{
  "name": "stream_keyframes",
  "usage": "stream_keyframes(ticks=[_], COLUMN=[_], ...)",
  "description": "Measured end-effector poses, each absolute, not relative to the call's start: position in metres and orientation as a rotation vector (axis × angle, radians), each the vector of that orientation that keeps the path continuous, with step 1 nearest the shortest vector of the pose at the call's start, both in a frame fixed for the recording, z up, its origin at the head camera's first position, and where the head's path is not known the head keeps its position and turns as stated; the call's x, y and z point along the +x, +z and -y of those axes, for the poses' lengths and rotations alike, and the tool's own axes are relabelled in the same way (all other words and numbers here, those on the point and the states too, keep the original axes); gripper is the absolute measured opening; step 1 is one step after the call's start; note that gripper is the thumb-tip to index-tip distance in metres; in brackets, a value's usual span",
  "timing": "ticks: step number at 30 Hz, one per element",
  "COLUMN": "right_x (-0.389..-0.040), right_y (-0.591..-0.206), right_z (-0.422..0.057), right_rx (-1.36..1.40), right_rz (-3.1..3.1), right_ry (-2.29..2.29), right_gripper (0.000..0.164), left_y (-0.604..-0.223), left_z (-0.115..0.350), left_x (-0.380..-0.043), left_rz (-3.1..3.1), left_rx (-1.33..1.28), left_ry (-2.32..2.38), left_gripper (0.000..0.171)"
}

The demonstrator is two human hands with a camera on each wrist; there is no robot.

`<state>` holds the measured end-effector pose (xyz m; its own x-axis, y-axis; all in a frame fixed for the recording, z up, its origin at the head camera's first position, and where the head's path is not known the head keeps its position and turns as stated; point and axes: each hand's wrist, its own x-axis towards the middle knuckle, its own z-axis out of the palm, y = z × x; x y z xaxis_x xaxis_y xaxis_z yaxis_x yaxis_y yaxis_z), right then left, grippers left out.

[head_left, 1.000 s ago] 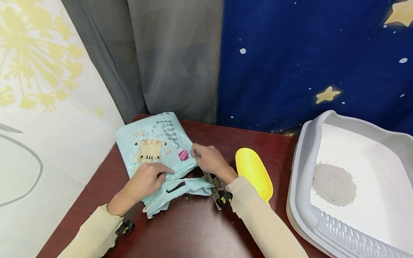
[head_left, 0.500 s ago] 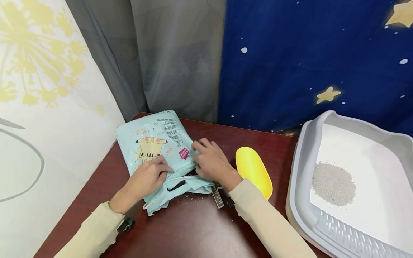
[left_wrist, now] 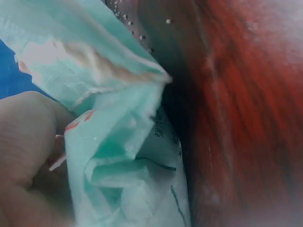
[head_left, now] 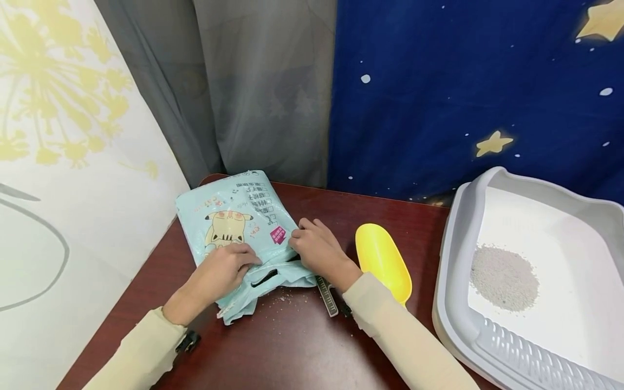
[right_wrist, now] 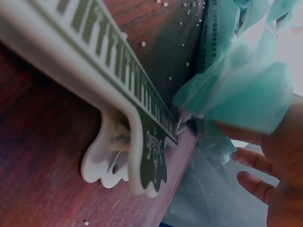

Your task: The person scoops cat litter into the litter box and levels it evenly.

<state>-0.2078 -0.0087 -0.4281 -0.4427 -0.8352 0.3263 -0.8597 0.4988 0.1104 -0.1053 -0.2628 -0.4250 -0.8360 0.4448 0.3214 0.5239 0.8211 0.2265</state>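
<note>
A light blue plastic bag (head_left: 234,216) printed with a cartoon cat lies at the table's back left. Its creased top, with a handle slot, is folded toward the person. My left hand (head_left: 221,271) pinches the fold near its middle, fingers bent; the thumb is mostly hidden in the head view. At the right end of the fold, my right hand (head_left: 319,249) grips the bag's edge, which covers part of the fingers in the right wrist view. Just below that hand, a dark green clip (right_wrist: 137,90) with pale edges and a piano-key pattern lies on the table.
A yellow scoop (head_left: 382,260) lies right of my right hand. Farther right stands a grey litter tray (head_left: 450,303) with a white inside and a patch of litter (head_left: 504,279). Loose grains (head_left: 283,300) dot the dark red table (head_left: 273,352). Curtains hang behind.
The right hand's fingers have lifted, then bent back onto the bag's edge. The left fingers have drawn in from pointing to bending on the fold. The flap's right end has shifted slightly left.
</note>
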Motion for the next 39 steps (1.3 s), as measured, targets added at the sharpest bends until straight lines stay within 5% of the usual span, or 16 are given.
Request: stream_keyframes(ticks=[5,9,13,17,21,26,34,39], right_x=[-0.208,-0.207,-0.202,-0.193,-0.187,-0.185,-0.191,-0.195], right_y=[-0.425,-0.419,-0.408,-0.398,-0.395,-0.399,-0.41,-0.408], right_z=[0.009,0.008,0.006,0.003,0.002,0.01,0.022,0.026], right_rx=[1.405,1.409,1.452,1.522,1.549,1.49,1.425,1.402], right_rz=[2.47,2.566,2.697,2.839,2.879,2.783,2.659,2.7], right_ry=[0.069,0.101,0.17,0.229,0.157,-0.017,-0.007,-0.002], right_gripper=[0.026,0.022,0.043,0.068,0.076,0.057,0.011,0.012], left_y=[-0.42,-0.417,-0.414,-0.412,-0.407,-0.4,-0.387,-0.379], left_z=[0.256,0.243,0.231,0.227,0.236,0.256,0.272,0.278], left_x=[-0.085,-0.066,-0.055,-0.053,-0.059,-0.074,-0.094,-0.105], left_rz=[2.795,2.901,2.966,2.971,2.972,3.017,3.099,3.166], left_rx=[-0.644,-0.496,-0.429,-0.428,-0.41,-0.436,-0.557,-0.635], left_ry=[-0.457,-0.459,-0.366,-0.305,-0.413,-0.631,-0.752,-0.702], left_gripper=[0.02,0.065,0.097,0.07,0.05,0.025,0.025,0.023])
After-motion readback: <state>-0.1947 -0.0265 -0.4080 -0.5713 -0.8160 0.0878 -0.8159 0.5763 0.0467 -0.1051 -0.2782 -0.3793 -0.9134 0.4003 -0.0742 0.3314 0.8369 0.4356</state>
